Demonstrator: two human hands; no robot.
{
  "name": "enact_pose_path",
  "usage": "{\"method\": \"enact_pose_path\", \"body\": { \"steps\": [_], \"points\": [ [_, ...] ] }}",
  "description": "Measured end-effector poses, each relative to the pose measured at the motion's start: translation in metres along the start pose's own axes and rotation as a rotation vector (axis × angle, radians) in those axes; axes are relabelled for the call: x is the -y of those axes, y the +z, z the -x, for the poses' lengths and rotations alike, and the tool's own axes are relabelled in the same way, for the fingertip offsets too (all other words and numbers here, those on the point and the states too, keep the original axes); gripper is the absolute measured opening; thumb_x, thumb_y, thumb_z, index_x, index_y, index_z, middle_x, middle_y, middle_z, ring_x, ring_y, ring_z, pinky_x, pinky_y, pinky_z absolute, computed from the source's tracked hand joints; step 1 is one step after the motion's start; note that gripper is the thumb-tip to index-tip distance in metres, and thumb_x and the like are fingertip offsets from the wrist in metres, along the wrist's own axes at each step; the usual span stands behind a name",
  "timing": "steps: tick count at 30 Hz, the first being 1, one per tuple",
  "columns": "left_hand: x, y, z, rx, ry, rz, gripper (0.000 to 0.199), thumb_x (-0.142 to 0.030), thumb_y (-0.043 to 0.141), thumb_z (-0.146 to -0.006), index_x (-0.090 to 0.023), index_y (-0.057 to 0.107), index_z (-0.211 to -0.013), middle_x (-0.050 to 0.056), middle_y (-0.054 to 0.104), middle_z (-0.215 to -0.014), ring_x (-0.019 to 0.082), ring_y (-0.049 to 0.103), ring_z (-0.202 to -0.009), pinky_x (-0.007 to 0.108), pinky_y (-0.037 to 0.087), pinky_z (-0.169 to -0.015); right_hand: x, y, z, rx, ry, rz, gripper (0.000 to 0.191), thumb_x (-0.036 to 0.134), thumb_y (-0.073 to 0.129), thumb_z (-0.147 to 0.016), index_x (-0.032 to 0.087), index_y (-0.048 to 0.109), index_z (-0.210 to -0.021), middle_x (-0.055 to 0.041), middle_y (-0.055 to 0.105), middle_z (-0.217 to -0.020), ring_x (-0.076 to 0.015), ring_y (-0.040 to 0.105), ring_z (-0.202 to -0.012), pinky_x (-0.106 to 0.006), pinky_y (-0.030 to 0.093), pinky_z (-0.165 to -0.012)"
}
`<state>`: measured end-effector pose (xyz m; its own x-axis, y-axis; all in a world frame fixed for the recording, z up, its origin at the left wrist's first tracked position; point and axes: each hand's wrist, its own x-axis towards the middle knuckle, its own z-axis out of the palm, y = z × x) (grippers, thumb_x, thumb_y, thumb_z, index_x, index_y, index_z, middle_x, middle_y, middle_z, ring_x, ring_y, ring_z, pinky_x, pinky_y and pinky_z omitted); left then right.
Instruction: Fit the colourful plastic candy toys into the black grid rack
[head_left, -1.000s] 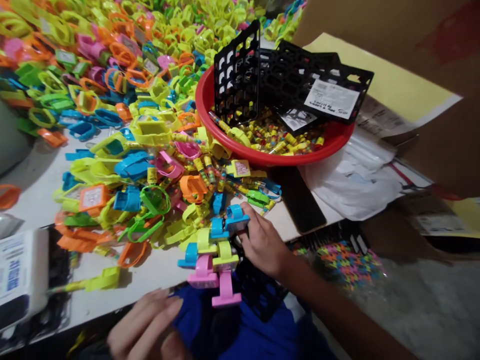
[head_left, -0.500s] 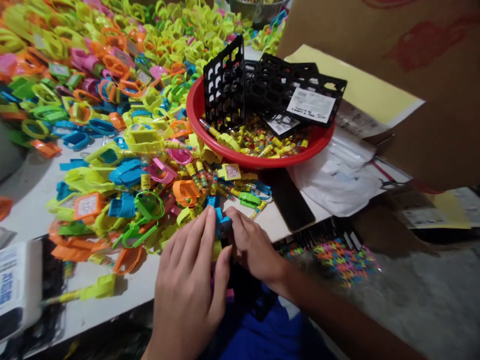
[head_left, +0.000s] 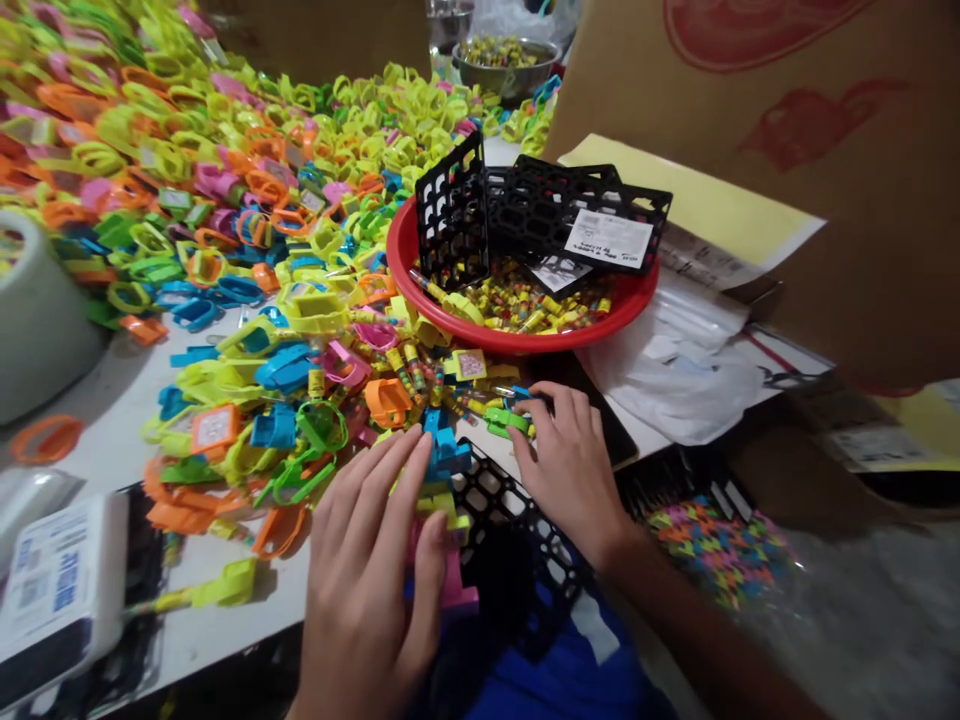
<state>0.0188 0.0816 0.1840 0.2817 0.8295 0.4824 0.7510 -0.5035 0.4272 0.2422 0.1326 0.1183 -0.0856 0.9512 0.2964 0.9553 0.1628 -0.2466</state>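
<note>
My left hand (head_left: 367, 560) lies with straight fingers and thumb apart along a row of plastic toy watches, blue (head_left: 448, 455) at the far end and pink (head_left: 454, 585) nearer me. These sit on a black plastic grid (head_left: 499, 495) over my lap, partly hidden by the hand. My right hand (head_left: 577, 460) reaches to the table's front edge with curved fingers spread. Its thumb and index finger are around a green toy watch (head_left: 499, 420); whether they touch it I cannot tell. Small tubes of coloured candy (head_left: 411, 368) lie just beyond.
A red basin (head_left: 517, 343) holds candy tubes and black grids (head_left: 454, 215). Toy watches (head_left: 247, 190) are heaped across the table. A dark phone (head_left: 619, 430), white plastic bag (head_left: 675, 390) and cardboard box (head_left: 847, 230) stand at right. A labelled white pack (head_left: 67, 580) lies front left.
My right hand has left the blue toy watch on the grid and moved right and forward to the green one. The left hand stays by the row. The view has tilted up slightly.
</note>
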Motion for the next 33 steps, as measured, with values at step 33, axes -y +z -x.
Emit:
{"method": "enact_pose_path", "body": {
  "steps": [33],
  "points": [
    [-0.011, 0.021, 0.008, 0.007, -0.142, 0.016, 0.051, -0.016, 0.052, -0.108, -0.019, 0.051, -0.159, 0.008, 0.061, -0.153, 0.020, 0.053, -0.145, 0.032, 0.038, -0.126, -0.009, -0.031, -0.003, -0.296, 0.144, -0.716, 0.017, 0.030, 0.072, -0.106, 0.029, 0.083, -0.118, -0.0065, 0.069, -0.127, -0.0242, 0.068, -0.123, -0.038, 0.055, -0.109]
  ]
}}
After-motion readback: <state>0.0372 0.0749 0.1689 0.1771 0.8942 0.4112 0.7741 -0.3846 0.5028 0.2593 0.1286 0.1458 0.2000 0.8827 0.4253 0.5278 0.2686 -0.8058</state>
